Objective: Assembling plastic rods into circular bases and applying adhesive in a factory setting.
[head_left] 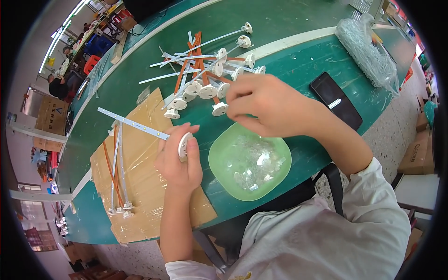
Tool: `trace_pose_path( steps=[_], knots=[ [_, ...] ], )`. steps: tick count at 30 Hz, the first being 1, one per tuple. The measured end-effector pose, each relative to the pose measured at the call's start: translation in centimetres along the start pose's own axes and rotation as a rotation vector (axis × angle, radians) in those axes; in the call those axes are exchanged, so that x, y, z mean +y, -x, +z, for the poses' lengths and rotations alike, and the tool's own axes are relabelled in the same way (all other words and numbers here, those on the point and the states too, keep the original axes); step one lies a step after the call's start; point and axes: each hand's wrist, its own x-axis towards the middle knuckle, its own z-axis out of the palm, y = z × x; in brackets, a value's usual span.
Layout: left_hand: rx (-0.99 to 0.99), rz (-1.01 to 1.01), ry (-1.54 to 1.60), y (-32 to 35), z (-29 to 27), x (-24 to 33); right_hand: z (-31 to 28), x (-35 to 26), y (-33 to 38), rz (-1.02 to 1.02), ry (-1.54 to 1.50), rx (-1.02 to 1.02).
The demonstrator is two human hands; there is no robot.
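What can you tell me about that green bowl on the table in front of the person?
The green bowl is a shallow, rounded-square dish that looks like pale translucent plastic. It sits upright on the green table, near its front edge, and holds a heap of small clear pieces. The right hand hovers over its far rim; whether they touch is unclear.

One view only, and it sits on your head, looking steeply down over your chest at the green table. You're close in: your left hand and right hand fill the middle, forearms rising from the lower edge. The lens faces forward and down, so the far table edge curves across the top and bends hard at the rim. Off to the left it catches the workshop floor and stacked boxes; black corners frame the fisheye circle.
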Motion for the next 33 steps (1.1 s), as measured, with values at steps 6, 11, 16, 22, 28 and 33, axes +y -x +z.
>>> trace_pose_path(
  steps=[6,11,16,22,28,33],
  knots=[
    [-0.119,0.068,-0.092,0.0,0.4,0.5,2.8,-2.8,0.7,0.068,0.141,-0.446],
    [-0.228,0.100,-0.139,-0.3,0.2,0.2,3.2,-3.4,0.8,0.093,0.134,-0.461],
    [-0.214,-0.049,-0.086,0.5,0.7,-0.4,4.1,-2.6,1.3,0.029,0.119,-0.376],
    [-0.157,-0.197,-0.251,0.2,0.2,-0.1,3.8,-2.6,0.6,0.113,0.039,-0.307],
    [0.008,-0.168,-0.050,-0.1,0.1,0.3,3.6,-2.0,0.1,0.253,-0.320,-0.128],
    [0.001,-0.150,0.218,0.0,-0.4,1.3,2.9,-2.5,-0.8,0.623,-0.739,-0.115]
  ],
)
